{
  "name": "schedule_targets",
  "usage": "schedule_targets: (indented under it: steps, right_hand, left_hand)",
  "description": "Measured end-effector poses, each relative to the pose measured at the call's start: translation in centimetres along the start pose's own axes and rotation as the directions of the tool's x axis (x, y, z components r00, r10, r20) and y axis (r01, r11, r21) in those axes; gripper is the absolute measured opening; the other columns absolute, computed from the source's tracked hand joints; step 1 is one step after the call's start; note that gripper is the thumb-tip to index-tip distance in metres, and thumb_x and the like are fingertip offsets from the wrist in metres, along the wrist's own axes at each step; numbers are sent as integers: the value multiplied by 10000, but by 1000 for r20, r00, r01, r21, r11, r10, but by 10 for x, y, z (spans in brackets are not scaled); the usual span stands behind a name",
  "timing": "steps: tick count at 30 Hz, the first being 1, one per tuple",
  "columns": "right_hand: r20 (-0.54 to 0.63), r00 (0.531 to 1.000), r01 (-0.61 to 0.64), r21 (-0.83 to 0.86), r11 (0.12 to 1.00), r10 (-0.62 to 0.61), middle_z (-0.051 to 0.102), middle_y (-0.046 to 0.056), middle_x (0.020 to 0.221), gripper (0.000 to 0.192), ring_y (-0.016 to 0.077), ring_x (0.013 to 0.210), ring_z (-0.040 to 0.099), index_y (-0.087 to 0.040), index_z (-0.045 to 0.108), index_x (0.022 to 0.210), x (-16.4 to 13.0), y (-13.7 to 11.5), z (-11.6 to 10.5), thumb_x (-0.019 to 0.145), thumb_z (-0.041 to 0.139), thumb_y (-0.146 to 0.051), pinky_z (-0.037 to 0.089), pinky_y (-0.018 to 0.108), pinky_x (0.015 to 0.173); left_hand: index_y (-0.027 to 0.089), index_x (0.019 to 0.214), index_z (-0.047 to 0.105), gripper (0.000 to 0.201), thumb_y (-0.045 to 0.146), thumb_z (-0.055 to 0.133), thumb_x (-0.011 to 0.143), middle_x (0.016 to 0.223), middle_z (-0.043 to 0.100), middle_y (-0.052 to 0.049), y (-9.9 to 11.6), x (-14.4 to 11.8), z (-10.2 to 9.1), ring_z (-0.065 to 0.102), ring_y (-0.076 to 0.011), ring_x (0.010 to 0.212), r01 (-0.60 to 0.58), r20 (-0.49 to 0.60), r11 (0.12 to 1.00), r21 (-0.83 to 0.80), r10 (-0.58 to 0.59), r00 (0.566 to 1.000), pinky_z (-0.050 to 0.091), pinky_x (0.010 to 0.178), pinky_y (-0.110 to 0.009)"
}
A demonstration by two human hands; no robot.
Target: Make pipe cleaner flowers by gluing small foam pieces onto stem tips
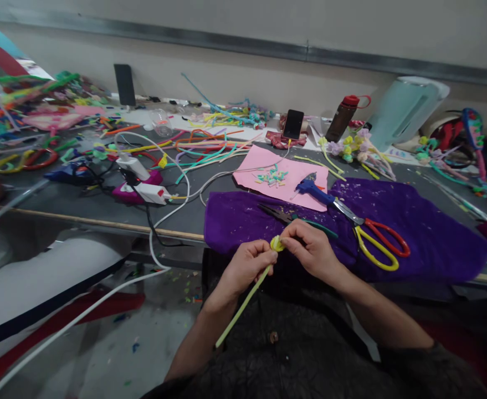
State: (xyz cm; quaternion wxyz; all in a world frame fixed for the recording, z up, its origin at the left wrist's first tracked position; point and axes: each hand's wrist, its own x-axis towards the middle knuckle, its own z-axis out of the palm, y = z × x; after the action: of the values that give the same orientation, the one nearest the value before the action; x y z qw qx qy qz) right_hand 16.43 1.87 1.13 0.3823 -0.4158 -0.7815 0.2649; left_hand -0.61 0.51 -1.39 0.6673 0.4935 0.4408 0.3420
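Note:
My left hand (248,265) grips a light green pipe-cleaner stem (243,305) that slants down toward my lap. At the stem's top sits a small yellow coil (276,244). My right hand (309,249) pinches that coil from the right, fingers closed on it. Both hands meet just in front of the table's near edge, over a purple cloth (418,233). On the cloth, close behind my right hand, lie dark pliers (280,215) and red-and-yellow scissors (376,238).
A blue glue gun (313,188) and small cut bits rest on a pink sheet (268,166). Loose pipe cleaners (201,147), white chargers and cables (143,177), a phone (293,124), a brown bottle (343,117) and a kettle (405,111) crowd the table. Another person's clothing (39,271) is at left.

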Motion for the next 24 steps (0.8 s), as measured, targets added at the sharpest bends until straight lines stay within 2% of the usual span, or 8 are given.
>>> schedule_targets:
  steps: [11, 19, 22, 24]
  right_hand:
    - [30, 998, 63, -103, 993, -60, 557, 17, 744, 90, 120, 694, 519, -175, 542, 760, 1, 3, 1, 838, 498, -188, 405, 245, 633]
    - [-12, 997, 75, -32, 997, -76, 589, 23, 752, 116, 125, 710, 541, -181, 607, 770, 2, 0, 0, 835, 511, -191, 430, 253, 646]
    - [-77, 994, 75, 30, 997, -73, 606, 30, 805, 161, 126, 742, 554, -197, 647, 903, 1, -2, -4, 849, 496, -192, 438, 256, 666]
    - [-148, 989, 28, 67, 997, -18, 600, 32, 850, 218, 117, 708, 548, -211, 630, 1019, -1, -3, -7, 856, 486, -204, 435, 251, 629]
  left_hand:
    - [151, 598, 503, 233, 337, 593, 706, 451, 498, 53, 0, 0, -1, 299, -28, 332, -2, -10, 1000, -8, 2, 1000, 208, 352, -167]
    - [148, 590, 510, 232, 328, 598, 706, 441, 493, 54, -2, 1, -1, 292, -24, 324, -13, -19, 999, -41, 12, 1000, 196, 345, -165]
    - [147, 591, 509, 238, 333, 608, 702, 442, 505, 48, -5, 2, -2, 309, -25, 328, -36, -47, 995, -92, 32, 998, 207, 345, -161]
    - [145, 608, 514, 239, 339, 615, 703, 455, 521, 41, -7, 2, -2, 333, -25, 335, -57, -75, 989, -136, 47, 996, 226, 349, -156]
